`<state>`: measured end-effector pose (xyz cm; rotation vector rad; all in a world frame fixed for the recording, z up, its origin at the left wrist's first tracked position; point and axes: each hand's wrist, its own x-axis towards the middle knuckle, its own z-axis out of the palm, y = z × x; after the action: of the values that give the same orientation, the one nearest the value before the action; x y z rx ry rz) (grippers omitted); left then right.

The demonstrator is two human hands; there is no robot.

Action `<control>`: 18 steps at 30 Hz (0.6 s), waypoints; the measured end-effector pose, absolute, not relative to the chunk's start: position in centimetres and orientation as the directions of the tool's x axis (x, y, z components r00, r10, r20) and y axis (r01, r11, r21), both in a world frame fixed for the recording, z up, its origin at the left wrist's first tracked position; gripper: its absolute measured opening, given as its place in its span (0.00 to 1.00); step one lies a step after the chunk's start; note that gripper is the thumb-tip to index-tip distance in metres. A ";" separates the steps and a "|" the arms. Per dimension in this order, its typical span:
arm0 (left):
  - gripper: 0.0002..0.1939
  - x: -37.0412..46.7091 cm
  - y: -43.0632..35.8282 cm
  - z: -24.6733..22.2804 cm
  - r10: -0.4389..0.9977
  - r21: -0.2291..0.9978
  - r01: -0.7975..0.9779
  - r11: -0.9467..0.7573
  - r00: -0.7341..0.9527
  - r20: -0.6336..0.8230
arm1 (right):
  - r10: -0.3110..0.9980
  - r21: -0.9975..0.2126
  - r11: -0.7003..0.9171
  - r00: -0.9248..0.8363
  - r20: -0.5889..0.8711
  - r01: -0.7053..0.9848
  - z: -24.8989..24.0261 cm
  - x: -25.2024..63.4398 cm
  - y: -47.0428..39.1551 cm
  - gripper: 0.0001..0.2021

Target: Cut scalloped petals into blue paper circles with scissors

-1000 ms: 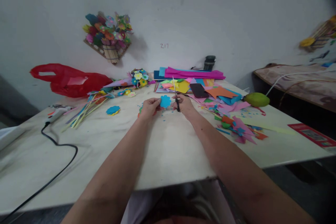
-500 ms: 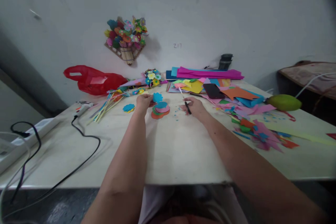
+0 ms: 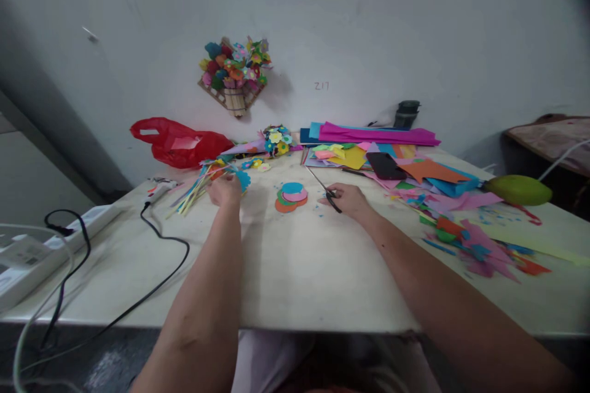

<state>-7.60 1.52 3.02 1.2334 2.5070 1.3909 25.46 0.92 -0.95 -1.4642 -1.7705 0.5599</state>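
Observation:
My left hand (image 3: 224, 189) is closed on a blue scalloped paper flower (image 3: 244, 180), over the spot at the left where a small pile of cut flowers lies; the hand mostly hides that pile. My right hand (image 3: 346, 199) is wrapped round the black handles of a pair of scissors (image 3: 324, 188), blades pointing away and to the left. Between the hands, a small overlapping stack of paper circles rests on the table: a blue circle (image 3: 292, 188) on top, then a pink circle (image 3: 295, 195), with green and orange ones (image 3: 291, 206) below.
Coloured paper sheets (image 3: 378, 134) and a phone (image 3: 385, 166) lie at the back right, paper scraps (image 3: 488, 249) and a green fruit (image 3: 519, 189) at the right. A red bag (image 3: 184, 147), paper strips (image 3: 193, 193), a power strip (image 3: 64, 252) and a black cable (image 3: 159, 233) occupy the left.
My left hand has moved left with the blue paper flower, away from the circles to the flower pile. My right hand still holds the scissors. The view has shifted slightly left.

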 end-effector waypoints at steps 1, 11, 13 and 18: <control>0.12 -7.8 1.4 2.9 0.557 0.744 0.557 0.368 -0.773 0.303 | 0.965 -0.737 0.230 -0.049 0.258 0.635 -0.8 25.4 0.8 0.18; 0.21 -6.1 0.9 2.4 0.476 0.739 0.578 0.345 -0.786 0.393 | 0.959 -0.767 0.226 0.000 0.283 0.601 -0.7 25.6 0.9 0.19; 0.21 -4.7 1.0 2.8 0.541 0.691 0.652 0.312 -0.720 0.435 | 0.955 -0.777 0.232 0.014 0.296 0.586 -0.7 25.9 1.2 0.19; 0.16 -1.3 1.6 2.9 0.747 0.697 0.700 0.156 -0.546 0.381 | 0.941 -0.788 0.209 0.101 0.324 0.579 -0.9 26.6 2.0 0.16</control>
<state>-1.31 1.58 2.86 1.4706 2.3472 1.3668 26.63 2.01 -0.92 -1.4748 -1.5836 0.5052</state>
